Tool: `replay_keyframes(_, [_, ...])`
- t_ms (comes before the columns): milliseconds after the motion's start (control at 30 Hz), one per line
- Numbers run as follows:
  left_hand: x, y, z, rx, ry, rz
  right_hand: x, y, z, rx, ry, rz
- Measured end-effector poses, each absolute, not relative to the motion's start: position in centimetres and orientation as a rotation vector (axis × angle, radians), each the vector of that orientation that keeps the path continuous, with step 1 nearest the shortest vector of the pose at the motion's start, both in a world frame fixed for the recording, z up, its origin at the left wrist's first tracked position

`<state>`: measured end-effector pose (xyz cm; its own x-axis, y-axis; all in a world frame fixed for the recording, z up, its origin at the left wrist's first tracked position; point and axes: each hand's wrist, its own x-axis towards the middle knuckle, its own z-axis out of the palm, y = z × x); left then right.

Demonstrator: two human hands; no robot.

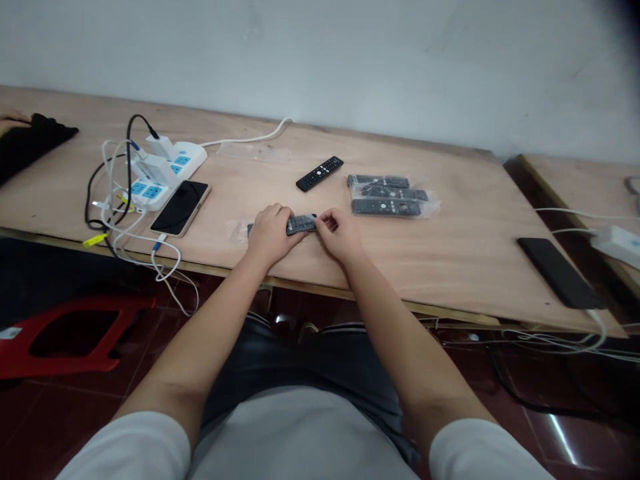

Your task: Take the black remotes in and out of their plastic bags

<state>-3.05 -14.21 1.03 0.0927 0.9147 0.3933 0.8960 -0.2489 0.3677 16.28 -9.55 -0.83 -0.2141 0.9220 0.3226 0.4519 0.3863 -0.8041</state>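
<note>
Near the table's front edge, my left hand (271, 233) is wrapped over a black remote control (301, 225) that lies sideways, partly in clear plastic. The fingers of my right hand (341, 233) pinch at the remote's right end; whether they grip the remote or its plastic is too small to tell. Beyond my hands a bare black remote (320, 173) lies at a slant. To its right, three remotes in clear plastic bags (386, 207) lie stacked in rows.
At left stand a white power strip (193, 155) with tangled cables and a phone (180, 208). A flat clear bag (253, 152) lies behind. A black device (555, 272) rests at right. Another person's hand (13, 119) shows far left, above a red stool (75, 333).
</note>
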Motion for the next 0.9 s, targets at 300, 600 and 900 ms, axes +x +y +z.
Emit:
replay_keyframes(300, [-3.02, -14.3, 1.05, 2.306, 1.925, 0.862, 16.47, -9.45, -1.0, -1.187, -1.843, 0.714])
replay_keyframes(600, [-3.01, -14.27, 1.03, 2.307, 1.921, 0.885, 16.43, -9.11, -1.38, -1.187, -1.833, 0.684])
replay_keyframes(900, [-2.94, -14.35, 0.88, 2.268, 2.003, 0.867, 16.54, -8.98, -1.49, -1.204, -1.798, 0.662])
